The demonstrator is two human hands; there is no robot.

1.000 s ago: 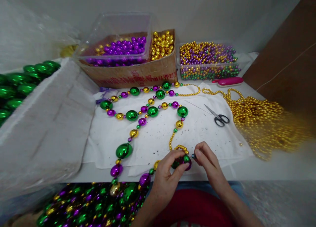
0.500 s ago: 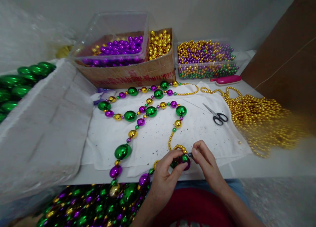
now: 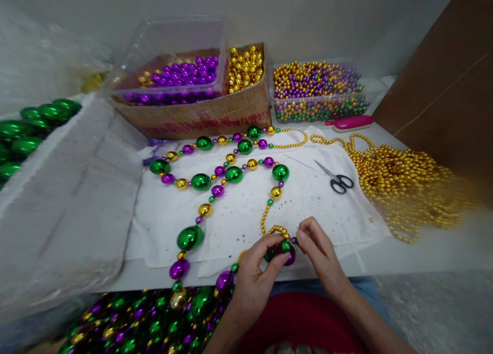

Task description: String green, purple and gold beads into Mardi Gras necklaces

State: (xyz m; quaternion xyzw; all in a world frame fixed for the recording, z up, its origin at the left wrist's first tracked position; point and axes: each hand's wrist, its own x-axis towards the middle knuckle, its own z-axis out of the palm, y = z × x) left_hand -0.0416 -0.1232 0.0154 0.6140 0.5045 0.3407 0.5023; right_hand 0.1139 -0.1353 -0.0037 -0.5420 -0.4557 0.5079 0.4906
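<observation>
The dark bit [image 3: 295,240] in the right hand [image 3: 318,248] is too tiny to be made out, tbh. One big green bead [image 3: 271,254] is partly covered by the left hand [image 3: 254,274]. Green ovals [image 3: 25,146] get chopped by the left edge, and the gold strands [image 3: 396,174] are kinda smeared at right.

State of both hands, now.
Left hand: closed, holding green and purple beads.
Right hand: closed, pinching a small dark object.
</observation>
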